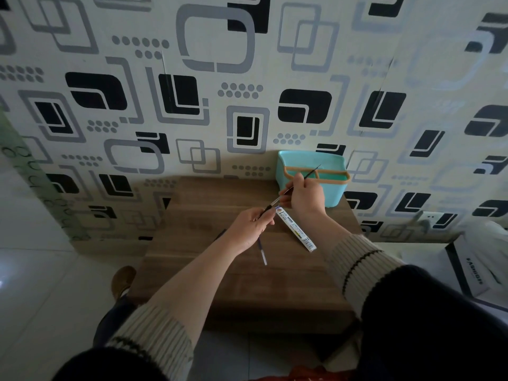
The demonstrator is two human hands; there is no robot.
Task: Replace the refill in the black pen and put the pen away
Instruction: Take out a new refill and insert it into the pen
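My left hand (251,229) grips the black pen barrel (268,208), whose open end points up and to the right. My right hand (305,195) pinches a thin dark refill (312,171), its lower end meeting the barrel's mouth and its tip reaching over the teal box. A refill packet (297,232) lies flat on the wooden table (233,284) under my right wrist. A second, clear-and-blue refill (261,251) lies on the table below my left hand. A small dark part (221,233) lies left of my left wrist, partly hidden.
A teal storage box (334,198) with a tan rim stands at the table's back right against the patterned wall. A white bag (475,270) sits on the floor to the right. A brown shoe (122,280) shows at the table's left edge.
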